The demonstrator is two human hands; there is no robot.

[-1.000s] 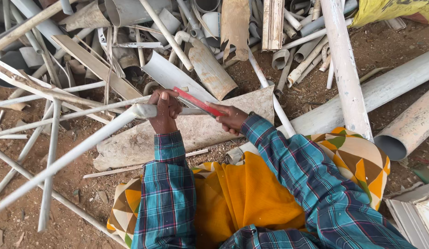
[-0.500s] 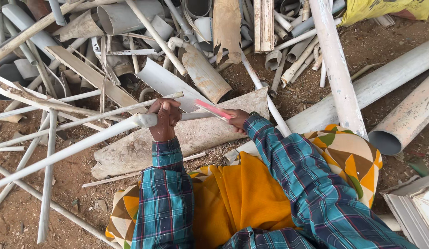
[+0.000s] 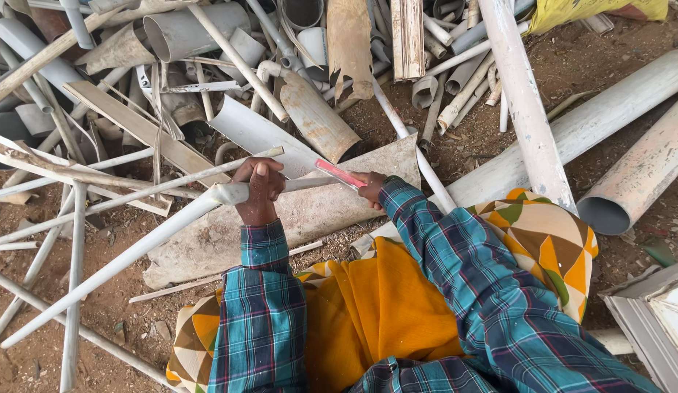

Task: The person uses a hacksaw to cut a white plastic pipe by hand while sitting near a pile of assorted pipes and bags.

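- Our thin white pipe (image 3: pixel 135 244) lies slanted across the flat grey slab (image 3: pixel 295 218), its near end at the slab's upper edge and its long tail running off past the slab's left corner over the dirt ground (image 3: pixel 106 255).
- Our left hand (image 3: pixel 257 188) is clenched around the pipe right at that upper edge, thumb on top, pinning it down.
- Our right hand (image 3: pixel 369 188) is closed on a red-handled blade (image 3: pixel 339 175), which reaches from the slab's upper right toward the pipe's end just beside the left hand; we cannot tell whether the edge touches the pipe.
- To do this well, we judge the left grip should stay tight and close to the working point so the pipe cannot roll, with fingers kept clear of the blade's path and the strokes short and even.
- Beyond the slab's far edge lies a heap of broken pipes (image 3: pixel 310 109) and strips; to its right run two wide grey pipes (image 3: pixel 623 175).
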